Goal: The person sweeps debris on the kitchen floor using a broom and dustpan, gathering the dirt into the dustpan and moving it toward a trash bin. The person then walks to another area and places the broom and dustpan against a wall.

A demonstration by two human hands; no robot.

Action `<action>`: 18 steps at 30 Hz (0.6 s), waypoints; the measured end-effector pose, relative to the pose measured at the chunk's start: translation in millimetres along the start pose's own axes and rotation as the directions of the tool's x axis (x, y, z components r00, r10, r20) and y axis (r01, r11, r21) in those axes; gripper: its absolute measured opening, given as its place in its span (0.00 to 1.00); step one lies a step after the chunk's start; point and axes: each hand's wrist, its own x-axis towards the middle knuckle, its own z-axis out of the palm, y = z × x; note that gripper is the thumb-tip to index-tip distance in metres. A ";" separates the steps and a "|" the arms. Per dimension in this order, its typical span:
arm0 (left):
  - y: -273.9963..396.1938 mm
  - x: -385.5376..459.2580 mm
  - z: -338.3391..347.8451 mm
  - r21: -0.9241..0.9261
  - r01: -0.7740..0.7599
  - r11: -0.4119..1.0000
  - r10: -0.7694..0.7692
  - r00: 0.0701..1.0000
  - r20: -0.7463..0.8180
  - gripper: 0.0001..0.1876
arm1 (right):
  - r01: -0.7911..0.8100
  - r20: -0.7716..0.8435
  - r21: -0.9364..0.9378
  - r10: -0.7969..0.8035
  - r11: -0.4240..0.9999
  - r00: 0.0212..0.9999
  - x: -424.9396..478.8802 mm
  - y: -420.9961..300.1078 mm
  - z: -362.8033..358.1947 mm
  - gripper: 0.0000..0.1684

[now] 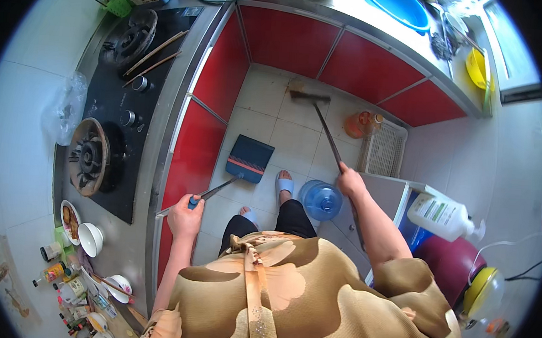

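My left hand (186, 216) grips the handle of a long-handled dustpan (250, 158), whose dark pan with a reddish strip rests on the tiled floor beside the red cabinets at left. Closed around the stick of a broom (328, 133) is my right hand (352, 182). The broom's head, slightly blurred, lies on the floor near the far red cabinets, close to a brownish stain (296, 85) on the tiles. Dustpan and broom head are apart. My feet, in light blue slippers, stand between the dustpan and a large blue water bottle.
A blue water bottle (320, 200) stands right of my feet. An orange-tinted plastic bottle (360, 124) and a white plastic basket (383, 148) are by the right wall. Red cabinets (287, 40) bound the floor; a gas hob (124, 107) is on the left counter.
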 end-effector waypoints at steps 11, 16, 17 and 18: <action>13.4 50.7 21.9 0.040 0.069 0.997 -0.067 0.997 -0.039 0.09 | -0.296 0.178 0.463 0.240 0.835 0.954 -89.6 19.4 -54.3 0.28; 29.9 70.5 21.0 0.041 0.056 0.998 -0.056 0.998 0.013 0.10 | 0.029 -0.169 0.354 0.034 0.935 0.985 39.7 -2.5 -10.5 0.27; 30.0 75.8 21.3 0.064 0.039 0.997 -0.039 0.999 0.012 0.10 | 0.034 -0.222 0.121 -0.007 0.992 0.975 48.0 -19.0 -19.5 0.27; 33.3 80.6 21.3 0.087 0.016 0.996 -0.018 1.000 0.018 0.10 | 0.008 -0.158 0.037 -0.002 0.999 0.987 53.8 -23.3 -26.5 0.28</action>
